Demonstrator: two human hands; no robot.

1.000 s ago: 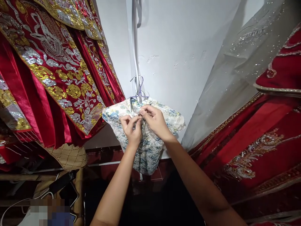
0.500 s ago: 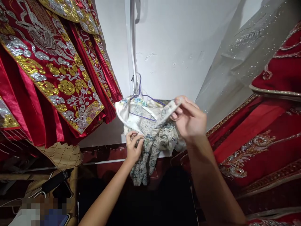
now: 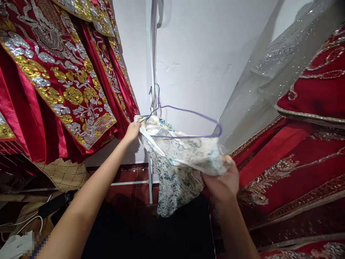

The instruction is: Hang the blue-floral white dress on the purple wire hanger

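Floral top (image 3: 175,172) hangs half off the purple hanger (image 3: 188,122), btwn the red embroidered robes (image 3: 59,79) and the white wall (image 3: 194,54). Left hand (image 3: 132,130) pinches one edge, right hand (image 3: 222,180) grips the other, stretched wide. Imo keep both edges level so the wire doesn't snag the fabric. Hanger's hook is mostly lost against the pipe (image 3: 153,54), and right fingers are buried under cloth, can't see them.

Bright white wall, dim floor below, soft shadows, edges warped
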